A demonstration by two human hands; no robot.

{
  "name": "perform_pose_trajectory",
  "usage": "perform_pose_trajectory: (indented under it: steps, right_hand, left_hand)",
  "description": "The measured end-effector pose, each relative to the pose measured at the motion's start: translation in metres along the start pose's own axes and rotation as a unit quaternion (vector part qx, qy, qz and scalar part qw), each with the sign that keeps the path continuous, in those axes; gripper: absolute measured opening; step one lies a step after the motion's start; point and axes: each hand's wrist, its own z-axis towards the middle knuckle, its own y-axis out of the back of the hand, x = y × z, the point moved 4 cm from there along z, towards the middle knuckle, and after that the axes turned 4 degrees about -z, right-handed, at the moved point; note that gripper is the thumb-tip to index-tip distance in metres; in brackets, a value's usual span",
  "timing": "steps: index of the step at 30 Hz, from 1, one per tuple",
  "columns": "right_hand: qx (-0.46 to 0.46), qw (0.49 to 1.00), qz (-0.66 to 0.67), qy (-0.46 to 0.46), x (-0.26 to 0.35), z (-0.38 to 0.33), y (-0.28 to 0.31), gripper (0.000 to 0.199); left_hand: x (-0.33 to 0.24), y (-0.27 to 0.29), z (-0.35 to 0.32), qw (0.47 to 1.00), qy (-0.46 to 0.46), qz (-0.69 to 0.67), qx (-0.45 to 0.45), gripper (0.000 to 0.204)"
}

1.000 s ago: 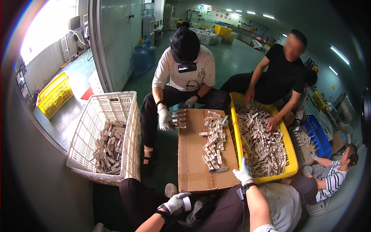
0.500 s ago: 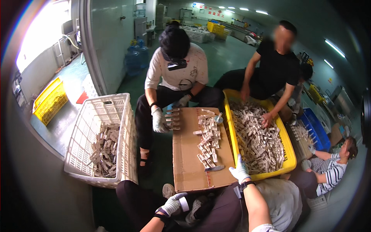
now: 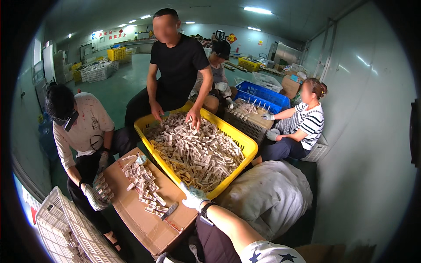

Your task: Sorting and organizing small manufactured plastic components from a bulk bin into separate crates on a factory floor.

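My right hand (image 3: 194, 197), in a pale knit glove, is at the near left corner of a yellow crate (image 3: 253, 154), fingers stretched out against its rim. Small pale clip-like pieces (image 3: 197, 151) fill the crate. Left of that hand, more such pieces (image 3: 147, 182) lie on a cardboard box (image 3: 136, 215), beside a short dark grey flat tool (image 3: 169, 211) and a small light-blue round item (image 3: 141, 158). Only a whitish bit of what appears to be my left hand (image 3: 163, 258) shows at the bottom edge; its fingers and anything in them are hidden.
A white slatted crate (image 3: 57, 210) holding pieces stands lower left. A large white sack (image 3: 272, 197) bulges at my right. Across from me, a person (image 3: 177, 65) reaches into the yellow crate; another (image 3: 85, 127) handles a row of pieces. Two others sit near a blue crate (image 3: 280, 98).
My view has swung right, so the scene has shifted left. My left hand, earlier seen with a white object, has mostly dropped out of view. My right hand stays at the yellow crate's corner.
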Motion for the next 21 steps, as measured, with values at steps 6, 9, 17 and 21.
perform_pose_trajectory:
  steps: [6, 9, 17, 21]
  right_hand:
    - [0.019, 1.0, 0.02, 0.0, -0.001, 0.0, -0.001, 0.087]
    - [0.024, 1.0, 0.011, -0.006, 0.0, 0.004, 0.001, 0.088]
    - [0.019, 0.999, 0.045, -0.005, -0.006, 0.005, -0.006, 0.09]
    - [-0.027, 0.982, 0.186, 0.037, -0.028, 0.029, -0.027, 0.084]
  left_hand:
    - [0.027, 0.008, 0.017, 0.998, -0.022, -0.059, 0.001, 0.034]
    - [0.013, 0.007, 0.011, 0.997, -0.045, -0.056, -0.004, 0.03]
    - [0.031, 0.011, 0.013, 0.996, -0.06, -0.061, -0.015, 0.036]
    - [0.046, 0.015, 0.024, 0.995, -0.028, -0.099, -0.011, 0.031]
